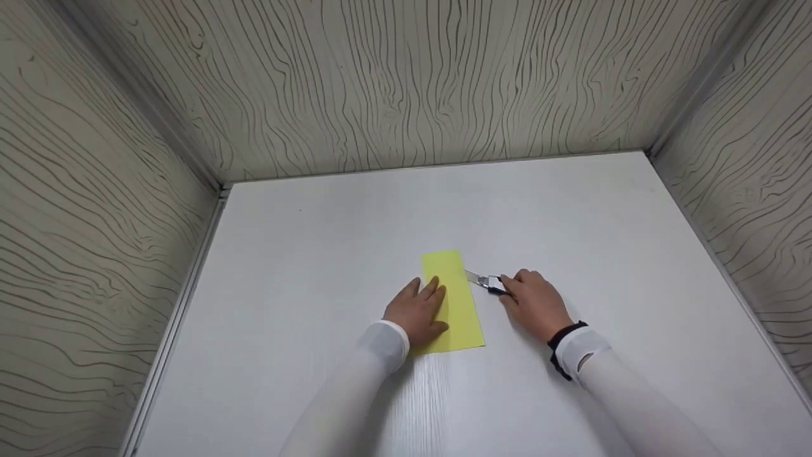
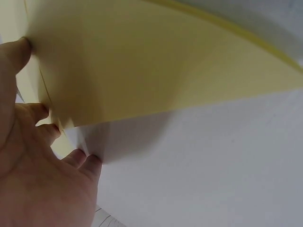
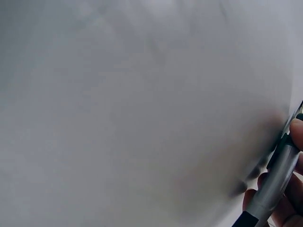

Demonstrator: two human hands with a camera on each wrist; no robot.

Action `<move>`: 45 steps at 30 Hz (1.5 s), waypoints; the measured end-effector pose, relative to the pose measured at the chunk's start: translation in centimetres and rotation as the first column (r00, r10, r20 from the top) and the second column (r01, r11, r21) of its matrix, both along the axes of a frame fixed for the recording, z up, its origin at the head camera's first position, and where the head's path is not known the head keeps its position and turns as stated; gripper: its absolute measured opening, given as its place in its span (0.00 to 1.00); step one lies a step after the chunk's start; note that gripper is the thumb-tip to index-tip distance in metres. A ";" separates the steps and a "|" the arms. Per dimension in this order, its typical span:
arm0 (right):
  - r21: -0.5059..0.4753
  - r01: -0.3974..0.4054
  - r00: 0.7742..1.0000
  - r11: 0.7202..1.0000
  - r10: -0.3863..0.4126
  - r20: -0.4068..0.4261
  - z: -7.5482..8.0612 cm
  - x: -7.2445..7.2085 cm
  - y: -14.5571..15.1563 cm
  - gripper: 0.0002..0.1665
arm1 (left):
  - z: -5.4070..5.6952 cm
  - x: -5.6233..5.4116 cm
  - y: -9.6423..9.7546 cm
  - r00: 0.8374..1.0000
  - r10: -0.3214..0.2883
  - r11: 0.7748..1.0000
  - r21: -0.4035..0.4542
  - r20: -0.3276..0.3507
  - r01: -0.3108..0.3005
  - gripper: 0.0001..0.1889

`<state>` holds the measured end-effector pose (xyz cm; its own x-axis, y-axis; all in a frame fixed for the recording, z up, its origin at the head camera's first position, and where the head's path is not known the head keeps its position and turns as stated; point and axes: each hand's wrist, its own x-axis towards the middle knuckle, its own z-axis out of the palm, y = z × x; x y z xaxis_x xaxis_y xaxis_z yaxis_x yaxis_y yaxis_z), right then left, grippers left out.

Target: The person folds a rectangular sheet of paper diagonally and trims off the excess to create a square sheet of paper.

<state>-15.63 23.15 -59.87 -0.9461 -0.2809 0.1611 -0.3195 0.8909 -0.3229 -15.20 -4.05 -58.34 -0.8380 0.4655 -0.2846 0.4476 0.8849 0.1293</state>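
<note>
A yellow sheet of paper, a long narrow rectangle, lies on the white table. Across its left part my left hand rests with fingers spread, pressing on it. In the left wrist view a crease-like line runs through the paper near the thumb, and two fingertips reach past its edge onto the table. My right hand grips a box cutter with its blade out, the tip close beside the paper's right edge. The right wrist view shows the cutter's grey handle between thumb and curled fingers.
The white table is bounded at the back and sides by panels with a wood-grain pattern. Metal rails run along its edges. Both forearms wear white sleeves, and a black band circles the right wrist.
</note>
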 end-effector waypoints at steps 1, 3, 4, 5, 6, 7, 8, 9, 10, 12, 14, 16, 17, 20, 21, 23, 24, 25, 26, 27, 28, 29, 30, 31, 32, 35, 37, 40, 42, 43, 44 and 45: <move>0.000 0.002 1.000 1.000 -0.002 0.004 0.0 0.0 0.0 0.26 | 0.0 0.0 0.0 1.000 0.001 1.000 0.000 -0.001 -0.001 0.39; -0.001 0.005 1.000 1.000 -0.005 0.011 -0.1 0.0 0.0 0.26 | -0.1 0.0 0.0 1.000 0.000 1.000 -0.003 -0.003 0.000 0.39; 0.000 0.005 1.000 1.000 -0.005 0.013 -0.1 0.0 0.0 0.26 | -0.1 0.0 0.0 1.000 0.002 1.000 -0.002 -0.002 -0.002 0.39; 0.003 0.006 1.000 1.000 -0.006 0.012 -0.1 0.0 0.0 0.26 | -0.1 0.1 0.0 1.000 0.004 1.000 0.002 -0.002 -0.004 0.39; 0.005 0.006 1.000 1.000 -0.006 0.011 -0.2 0.0 -0.1 0.26 | -0.1 0.1 -0.1 1.000 0.006 1.000 0.006 -0.001 -0.006 0.39; 0.007 0.006 1.000 1.000 -0.006 0.012 -0.2 -0.1 -0.1 0.26 | -0.1 0.1 -0.1 1.000 0.008 1.000 0.005 0.000 -0.008 0.39; 0.007 0.005 1.000 1.000 -0.005 0.012 -0.2 -0.1 -0.1 0.26 | -0.1 0.1 -0.1 1.000 0.008 1.000 0.002 -0.001 -0.008 0.40; 0.008 0.003 1.000 1.000 -0.004 0.010 -0.3 -0.1 -0.1 0.26 | -0.1 0.1 -0.1 1.000 0.007 1.000 0.000 0.002 -0.007 0.40; 0.009 0.001 1.000 1.000 -0.001 0.009 -0.3 -0.1 -0.1 0.26 | -0.1 0.1 -0.1 1.000 0.008 1.000 0.003 0.004 -0.008 0.39; 0.007 -0.003 1.000 1.000 0.002 0.011 -0.3 -0.2 -0.1 0.26 | 0.0 0.1 0.0 1.000 0.006 1.000 0.003 0.002 -0.006 0.39; 0.005 -0.009 1.000 1.000 0.009 0.012 -0.3 -0.2 -0.1 0.26 | 0.0 0.1 0.0 1.000 0.003 1.000 0.003 0.001 -0.003 0.39; 0.007 -0.017 1.000 1.000 0.017 0.011 -0.2 -0.3 -0.3 0.26 | 0.1 0.1 0.0 1.000 0.007 1.000 0.009 0.004 -0.007 0.39; 0.005 -0.019 1.000 1.000 0.019 0.011 -0.1 -0.4 -0.4 0.26 | 0.1 0.1 0.0 1.000 0.008 1.000 0.009 0.003 -0.008 0.39; 0.003 -0.026 1.000 1.000 0.026 0.017 0.1 -0.5 -0.8 0.26 | 0.2 0.2 0.0 1.000 0.008 1.000 0.006 0.004 -0.008 0.39; 0.003 -0.027 0.999 1.000 0.027 0.021 0.1 -0.6 -0.9 0.26 | 0.3 0.2 0.0 1.000 0.008 1.000 0.006 0.004 -0.008 0.39; 0.005 -0.027 0.999 1.000 0.027 0.032 0.2 -0.8 -1.1 0.26 | 0.4 0.2 0.1 1.000 0.006 1.000 0.004 0.005 -0.006 0.39; 0.007 -0.027 0.999 1.000 0.027 0.037 0.2 -0.9 -1.2 0.26 | 0.4 0.2 0.1 1.000 0.006 1.000 0.003 0.006 -0.006 0.39; 0.009 -0.027 0.999 1.000 0.026 0.039 0.2 -0.9 -1.3 0.26 | 0.4 0.1 0.1 1.000 0.007 1.000 0.003 0.007 -0.007 0.39; 0.008 -0.027 0.999 1.000 0.026 0.043 0.2 -1.0 -1.4 0.26 | 0.4 0.1 0.1 1.000 0.008 1.000 0.003 0.007 -0.008 0.39; 0.009 -0.027 0.999 1.000 0.026 0.047 0.3 -1.0 -1.5 0.26 | 0.4 0.1 0.1 1.000 0.009 1.000 0.001 0.006 -0.009 0.39; 0.009 -0.027 0.998 1.000 0.027 0.049 0.2 -1.1 -1.5 0.26 | 0.3 0.1 0.1 1.000 0.010 1.000 -0.003 0.007 -0.010 0.39; 0.009 -0.027 0.998 1.000 0.026 0.049 0.2 -1.1 -1.5 0.26 | 0.3 0.2 0.1 1.000 0.012 1.000 -0.002 0.005 -0.012 0.39; 0.011 -0.026 0.999 1.000 0.026 0.047 0.2 -1.2 -1.5 0.26 | 0.2 0.2 0.1 1.000 0.013 1.000 -0.002 0.006 -0.012 0.39; 0.010 -0.026 0.999 1.000 0.025 0.044 0.2 -1.2 -1.4 0.26 | 0.2 0.2 0.1 1.000 0.013 1.000 -0.002 0.005 -0.013 0.39; 0.011 -0.025 0.999 1.000 0.024 0.040 0.2 -1.2 -1.4 0.26 | 0.1 0.2 0.1 1.000 0.012 1.000 -0.003 0.005 -0.012 0.40; 0.011 -0.021 1.000 1.000 0.020 0.022 0.1 -1.2 -1.3 0.26 | 0.1 0.2 0.0 1.000 0.008 1.000 0.002 -0.002 -0.008 0.40; 0.009 -0.022 1.000 1.000 0.022 0.010 0.1 -1.2 -1.2 0.26 | 0.2 0.3 -0.1 1.000 0.003 1.000 0.005 -0.005 -0.003 0.39; 0.013 -0.023 1.000 1.000 0.023 0.001 0.0 -1.3 -1.2 0.26 | 0.3 0.3 -0.2 1.000 0.000 1.000 0.013 -0.004 0.000 0.39; 0.015 -0.019 1.000 1.000 0.019 0.000 0.0 -1.3 -1.2 0.26 | 0.2 0.2 -0.2 1.000 0.000 1.000 0.018 -0.001 0.000 0.39; 0.014 -0.016 1.000 1.000 0.016 0.001 0.0 -1.4 -1.2 0.26 | 0.1 0.2 -0.2 1.000 0.002 1.000 0.020 0.001 -0.002 0.39; 0.011 -0.011 1.000 1.000 0.011 0.004 0.0 -1.4 -1.2 0.26 | 0.1 0.2 -0.1 1.000 0.002 1.000 0.022 0.000 -0.002 0.39; 0.008 -0.006 1.000 1.000 0.006 0.004 0.0 -1.4 -1.2 0.25 | 0.0 0.1 -0.1 1.000 0.001 1.000 0.022 -0.003 -0.001 0.39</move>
